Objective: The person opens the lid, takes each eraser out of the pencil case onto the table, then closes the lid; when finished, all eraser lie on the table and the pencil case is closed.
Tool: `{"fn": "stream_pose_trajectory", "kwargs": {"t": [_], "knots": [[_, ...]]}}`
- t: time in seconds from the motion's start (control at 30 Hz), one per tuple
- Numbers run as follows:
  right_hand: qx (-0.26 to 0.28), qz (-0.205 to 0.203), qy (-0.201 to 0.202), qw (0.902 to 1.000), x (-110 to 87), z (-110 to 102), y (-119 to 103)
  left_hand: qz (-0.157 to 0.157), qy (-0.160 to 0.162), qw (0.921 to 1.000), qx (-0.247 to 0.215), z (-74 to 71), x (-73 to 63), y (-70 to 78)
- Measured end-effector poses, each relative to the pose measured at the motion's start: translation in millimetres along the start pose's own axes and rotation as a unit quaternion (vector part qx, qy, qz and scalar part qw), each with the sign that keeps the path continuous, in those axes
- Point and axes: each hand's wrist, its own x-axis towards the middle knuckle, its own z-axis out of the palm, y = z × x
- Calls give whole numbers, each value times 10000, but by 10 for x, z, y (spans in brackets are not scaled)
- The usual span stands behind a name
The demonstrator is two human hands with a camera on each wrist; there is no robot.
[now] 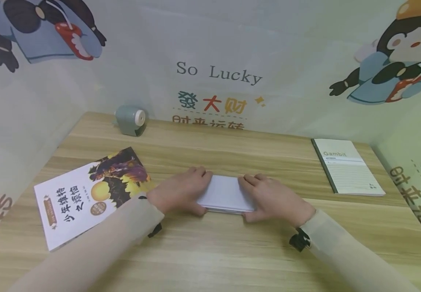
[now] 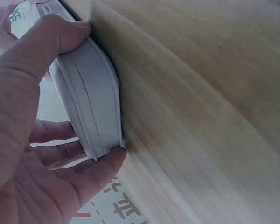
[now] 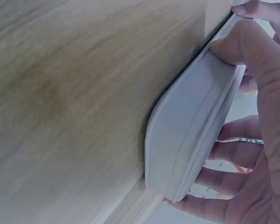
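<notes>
A flat, pale white rectangular case (image 1: 226, 194) lies on the wooden table between both hands. Its side wall, seen close up in the left wrist view, has a thin seam running along it. My left hand (image 1: 185, 190) grips the left end, thumb (image 2: 67, 35) on the near side and fingers around the far side. At the right end my right hand (image 1: 274, 198) holds it likewise, its thumb (image 3: 233, 44) against the near side wall. What the case contains is hidden.
A book with a dark and yellow cover (image 1: 75, 202) lies to the left, close to the left forearm. Behind it stands a grey-green pencil sharpener (image 1: 127, 119). A notebook (image 1: 351, 166) lies at the right. Printed cloth walls (image 1: 291, 81) border the wooden table (image 1: 210, 255).
</notes>
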Motion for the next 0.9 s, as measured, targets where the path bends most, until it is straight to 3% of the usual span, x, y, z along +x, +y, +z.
{"fn": "stream_pose_trajectory", "kwargs": {"t": [0.9], "knots": [[283,-127,17,9995,-74,-1,50,49,77,10000,-16,33,-8,-21]]}}
